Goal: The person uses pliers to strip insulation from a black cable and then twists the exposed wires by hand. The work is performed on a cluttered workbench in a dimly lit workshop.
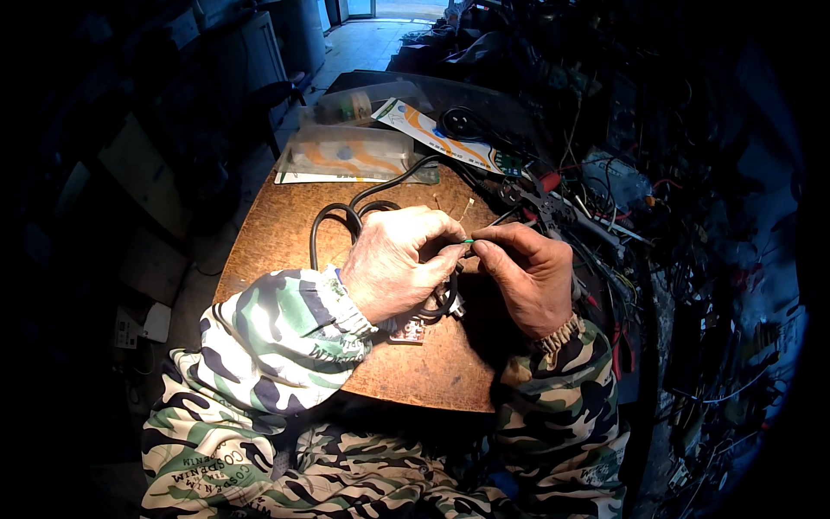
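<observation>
Green insulated wire, thin: between both hands, above the tabletop; probably light, pliable, easily nicked, best taken by fingertips near the exposed stretch. Left hand: thumb and forefinger pinching wire. Right hand: likewise, just beside. Tabletop: brown, scuffed. Black cable: round, smooth, looped.

Dark capitals stand on the camouflage left sleeve, near its cuff and lower down; the right sleeve bears smaller print. On the white-and-orange card runs a row of dark characters, too small to read.
</observation>
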A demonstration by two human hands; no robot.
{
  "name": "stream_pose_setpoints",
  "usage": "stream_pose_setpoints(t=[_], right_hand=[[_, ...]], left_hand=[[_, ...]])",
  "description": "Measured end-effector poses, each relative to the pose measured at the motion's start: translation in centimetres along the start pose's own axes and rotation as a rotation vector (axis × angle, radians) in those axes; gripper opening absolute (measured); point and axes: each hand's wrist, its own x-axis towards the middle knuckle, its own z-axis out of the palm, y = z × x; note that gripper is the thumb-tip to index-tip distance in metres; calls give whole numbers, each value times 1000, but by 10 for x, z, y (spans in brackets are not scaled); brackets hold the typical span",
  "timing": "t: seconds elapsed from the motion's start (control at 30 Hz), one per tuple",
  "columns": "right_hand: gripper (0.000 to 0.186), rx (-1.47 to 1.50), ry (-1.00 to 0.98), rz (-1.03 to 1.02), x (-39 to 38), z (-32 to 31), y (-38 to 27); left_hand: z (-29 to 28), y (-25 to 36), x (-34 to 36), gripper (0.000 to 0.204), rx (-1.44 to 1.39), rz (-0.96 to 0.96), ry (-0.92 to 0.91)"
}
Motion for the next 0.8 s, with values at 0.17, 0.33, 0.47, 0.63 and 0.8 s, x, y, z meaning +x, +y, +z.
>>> stream_pose_setpoints(t=[0.17, 0.33, 0.47, 0.63, 0.8], right_hand=[[8, -69, 34, -107, 2, 0, 6], [12, 37, 5, 42, 0, -1, 6], [21, 373, -121, 330, 3, -6, 7], [21, 688, -153, 608, 5, -9, -5], [28, -179, 26, -100, 2, 1, 4]], left_hand=[[1, -2, 0, 9, -139, -64, -31], [-3, 0, 3, 9, -77, 25, -22], [-4, 2, 2, 8, -28, 80, 15], [-2, -3, 4, 9, -3, 142, 3], [-8, -5, 3, 9, -92, 18, -5]])
